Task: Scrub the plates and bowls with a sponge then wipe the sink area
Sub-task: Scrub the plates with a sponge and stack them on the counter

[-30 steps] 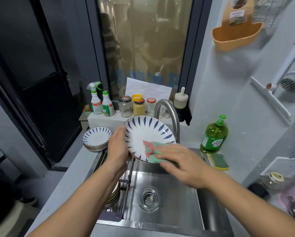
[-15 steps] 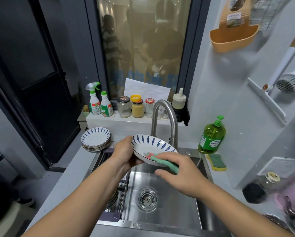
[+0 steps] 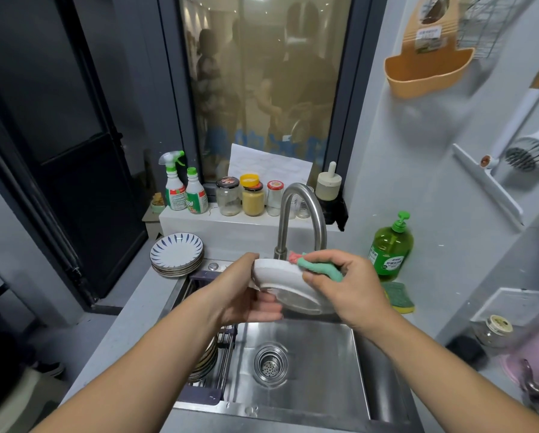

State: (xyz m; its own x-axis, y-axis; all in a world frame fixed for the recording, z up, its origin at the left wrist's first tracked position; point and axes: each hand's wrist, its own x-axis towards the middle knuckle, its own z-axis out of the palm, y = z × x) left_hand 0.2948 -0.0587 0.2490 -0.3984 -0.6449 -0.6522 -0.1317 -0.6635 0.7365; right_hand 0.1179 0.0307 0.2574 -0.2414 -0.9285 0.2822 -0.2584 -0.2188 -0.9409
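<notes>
Plate in hand: our left hand (image 3: 246, 295) grasps the plate (image 3: 285, 276) by its left rim, thumb over the top edge and fingers underneath. The plate is tilted with its white underside toward us, above the back half of the sink (image 3: 324, 354).
Sponge: our right hand (image 3: 346, 285) has its fingers curled round the green and pink sponge (image 3: 318, 267) and presses it against the far rim of the plate.
Step, as we judge it: we are scrubbing the back and rim of this plate.
Slip risk: we carry the plate by one rim only. If it is wet or soapy, a hard push from the sponge side could twist it out of our fingers and drop it onto the steel sink bottom.
Knock risk: the tap (image 3: 302, 207) stands just behind the plate, so a wide scrubbing stroke could strike the rim against it and chip it.
Other dishes: a stack of plates (image 3: 177, 253) sits on the counter (image 3: 130, 323) at the sink's back left corner, and more dishes (image 3: 207, 360) lie in a rack along the sink's left side. A careless set-down there could crack them.
Right edge of the sink: a soap bottle (image 3: 391, 248) and a second sponge (image 3: 397, 296) stand close to our right wrist, where a swing of the elbow might tip the bottle.
Left to do: we cannot tell which dishes are washed, and the sink area does not look wiped yet.
</notes>
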